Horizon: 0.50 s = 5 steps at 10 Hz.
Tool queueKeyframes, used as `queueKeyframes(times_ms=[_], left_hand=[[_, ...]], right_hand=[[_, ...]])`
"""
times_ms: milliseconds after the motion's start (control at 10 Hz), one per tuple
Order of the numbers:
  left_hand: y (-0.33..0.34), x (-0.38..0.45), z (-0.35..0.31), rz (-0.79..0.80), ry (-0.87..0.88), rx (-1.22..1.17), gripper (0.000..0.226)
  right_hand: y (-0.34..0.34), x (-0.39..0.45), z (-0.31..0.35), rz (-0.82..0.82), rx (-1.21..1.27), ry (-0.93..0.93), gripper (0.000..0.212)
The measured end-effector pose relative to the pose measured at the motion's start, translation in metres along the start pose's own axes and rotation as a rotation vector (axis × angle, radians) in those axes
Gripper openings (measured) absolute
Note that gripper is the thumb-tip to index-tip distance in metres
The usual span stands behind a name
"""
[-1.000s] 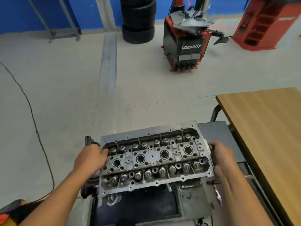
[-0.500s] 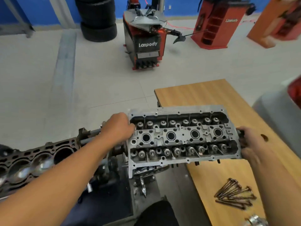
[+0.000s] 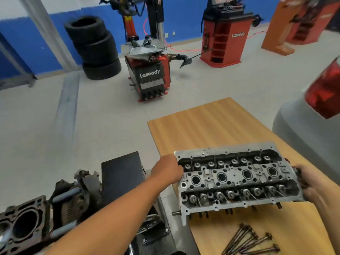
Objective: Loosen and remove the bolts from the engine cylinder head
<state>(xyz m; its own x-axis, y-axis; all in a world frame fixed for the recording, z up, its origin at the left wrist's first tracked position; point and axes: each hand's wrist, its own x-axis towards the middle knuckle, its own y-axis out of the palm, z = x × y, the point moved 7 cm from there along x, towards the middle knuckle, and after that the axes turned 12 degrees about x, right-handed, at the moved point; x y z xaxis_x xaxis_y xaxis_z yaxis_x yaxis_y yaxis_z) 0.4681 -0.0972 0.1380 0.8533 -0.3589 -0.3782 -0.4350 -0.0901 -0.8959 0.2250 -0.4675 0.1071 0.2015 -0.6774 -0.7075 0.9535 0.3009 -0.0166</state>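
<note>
Two hands are carrying the cylinder head (image 3: 237, 179) right now: my left hand (image 3: 166, 170) is gripping its left end with the fingers curled under the edge, and my right hand (image 3: 305, 181) is clutching the right end, fingers wrapped round the casting there. I am holding the head face up over the wooden table (image 3: 206, 122), its near edge dipping a little (whether it is touching the wood I cannot tell). Several long bolts (image 3: 250, 240) are lying in a loose heap on the table just in front of the head. Off to my left the bare engine block (image 3: 24, 223) is sitting with its bores showing, well apart from the head. Farther back a red tyre changer (image 3: 149, 76) is standing beside stacked tyres (image 3: 95, 48).
</note>
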Motion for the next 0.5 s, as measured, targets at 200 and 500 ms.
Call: queueKeyframes(times_ms=[200, 500], left_hand=[[0.036, 0.018, 0.002, 0.025, -0.05, 0.008, 0.031], [-0.019, -0.006, 0.032, -0.035, -0.021, -0.308, 0.042]], right_hand=[[0.0, 0.047, -0.016, -0.029, -0.039, 0.055, 0.013], [-0.003, -0.007, -0.012, -0.58, -0.127, -0.397, 0.02]])
